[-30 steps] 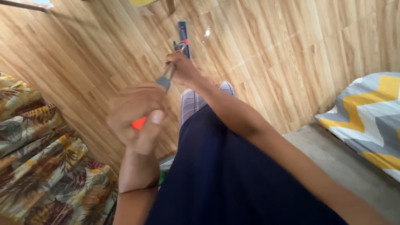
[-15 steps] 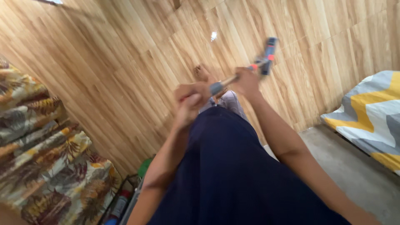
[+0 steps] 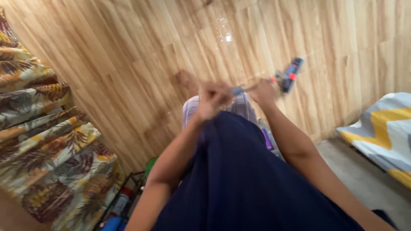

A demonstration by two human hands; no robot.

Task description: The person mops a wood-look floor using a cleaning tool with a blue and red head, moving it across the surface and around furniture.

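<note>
The long tool (image 3: pixel 252 87), with its dark blue and red head (image 3: pixel 291 79), is above the person's knees. The left hand (image 3: pixel 213 99) is closed around its handle end; the right hand (image 3: pixel 263 92) grips the shaft near the head. Because the picture is blurred, I think the grip could slip and the tool fall on the wooden floor (image 3: pixel 141 55).

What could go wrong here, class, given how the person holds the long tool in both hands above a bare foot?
1. The picture is motion-blurred, so the left hand and right hand seem to be moving fast; the grip on the long tool might slip.
2. A bare foot lies on the glossy wooden floor just below; a dropped tool could strike it.
</note>
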